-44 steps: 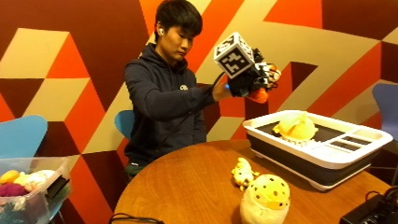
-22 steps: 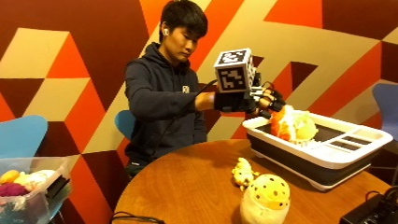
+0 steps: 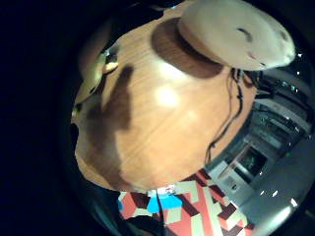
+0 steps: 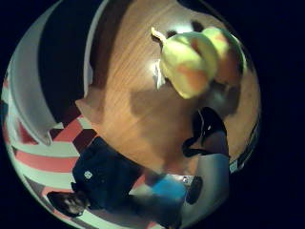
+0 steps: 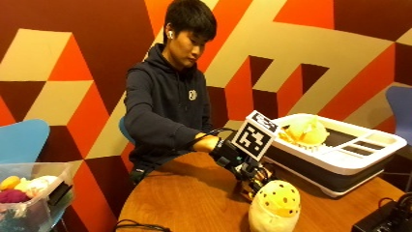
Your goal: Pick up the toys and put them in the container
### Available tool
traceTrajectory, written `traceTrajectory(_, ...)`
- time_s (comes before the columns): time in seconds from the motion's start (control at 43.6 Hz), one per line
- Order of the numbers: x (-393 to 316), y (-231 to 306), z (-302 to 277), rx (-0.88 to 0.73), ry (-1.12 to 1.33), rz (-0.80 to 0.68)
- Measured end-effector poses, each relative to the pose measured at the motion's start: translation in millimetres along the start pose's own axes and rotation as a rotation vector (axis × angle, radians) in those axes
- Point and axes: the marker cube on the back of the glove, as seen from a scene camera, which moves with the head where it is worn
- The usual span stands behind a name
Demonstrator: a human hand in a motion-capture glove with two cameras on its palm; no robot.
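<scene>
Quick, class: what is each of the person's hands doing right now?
Gloved right hand: low over the table by the small toy; fingers cannot be told.
Bare hand: not visible.

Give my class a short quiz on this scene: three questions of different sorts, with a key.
1. True or false: the container already holds a yellow toy.
2. Where is the gloved hand? A: inside the container. B: low over the table, beside the spotted toy. C: raised at shoulder height.
3. Fill in: the spotted toy stands ____ the container.
Key: 1 true; 2 B; 3 outside.
</scene>
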Motion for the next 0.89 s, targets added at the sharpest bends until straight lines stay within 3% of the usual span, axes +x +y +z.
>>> traceTrajectory(0.344, -1, 8, -11, 0.279, -0.072, -0.07)
traceTrajectory(0.574, 9, 59, -98, 0.527, -0.255, -0.05)
traceTrajectory(0.688, -24, 84, -137, 0.65, -0.278, -0.121)
traceTrajectory(0.895, -66, 79, -197, 0.813, -0.363, -0.18)
